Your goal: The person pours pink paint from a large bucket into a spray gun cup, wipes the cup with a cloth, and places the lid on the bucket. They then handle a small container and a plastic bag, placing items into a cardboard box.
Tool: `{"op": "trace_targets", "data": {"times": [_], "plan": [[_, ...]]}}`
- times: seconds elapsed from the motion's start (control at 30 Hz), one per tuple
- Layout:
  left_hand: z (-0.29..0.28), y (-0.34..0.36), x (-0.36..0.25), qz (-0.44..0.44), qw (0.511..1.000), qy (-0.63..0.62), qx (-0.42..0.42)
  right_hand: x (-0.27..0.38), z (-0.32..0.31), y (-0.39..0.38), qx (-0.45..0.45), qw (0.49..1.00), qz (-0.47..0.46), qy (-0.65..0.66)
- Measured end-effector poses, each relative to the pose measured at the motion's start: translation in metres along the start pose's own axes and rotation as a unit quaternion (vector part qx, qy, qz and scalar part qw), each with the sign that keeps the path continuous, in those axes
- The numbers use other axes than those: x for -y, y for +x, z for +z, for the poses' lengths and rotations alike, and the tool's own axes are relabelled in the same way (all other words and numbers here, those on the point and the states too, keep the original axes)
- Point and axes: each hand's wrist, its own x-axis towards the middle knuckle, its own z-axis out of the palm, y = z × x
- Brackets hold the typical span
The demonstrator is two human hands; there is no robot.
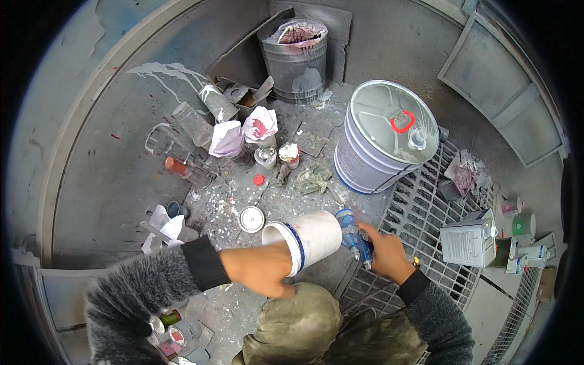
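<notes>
Blue-banded white container [319,234]

The white cylindrical plastic container with the blue band [322,233] looks smooth, its white side smudged. The blue tool with bright metal fittings [348,226] has a slightly shiny body. Glossiest thing here: the big pale lavender metal drum [368,149], with a reflective lid and a smooth red plastic loop [396,129] on it. The grey metal bucket [298,73] is crusty with dried drips, and the grey floor [222,204] is matt, rough with flecks. White paper cone [260,123] looks crinkly; dark grey cloth sleeve [137,292] is fuzzy; olive cloth trousers [298,319], dull and stained.
</notes>
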Motion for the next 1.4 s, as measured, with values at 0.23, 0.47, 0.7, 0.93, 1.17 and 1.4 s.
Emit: {"op": "trace_targets", "data": {"times": [0.23, 0.47, 0.7, 0.93, 1.17, 1.4], "plan": [[0.028, -0.012, 0.001, 0.028, 0.443, -0.844, -0.301, 0.0, 0.017, 0.008, -0.102, 0.992, -0.025, -0.063], [0.055, -0.045, 0.015, 0.045, 0.396, -0.797, -0.453, -0.021, 0.018, 0.01, -0.07, 0.996, 0.038, -0.041], [0.133, -0.049, 0.177, -0.118, 0.457, -0.696, -0.541, -0.039, -0.004, 0.013, -0.17, 0.982, -0.028, 0.076], [0.191, -0.018, 0.318, -0.335, 0.551, -0.489, -0.588, -0.061, -0.037, -0.034, -0.307, 0.935, 0.037, 0.173], [0.225, 0.046, 0.259, -0.333, 0.69, -0.297, -0.57, -0.126, -0.056, -0.079, -0.48, 0.732, 0.248, 0.414], [0.306, 0.099, 0.181, -0.195, 0.861, -0.182, -0.434, -0.152, -0.077, -0.086, -0.577, 0.553, 0.374, 0.47]]}}
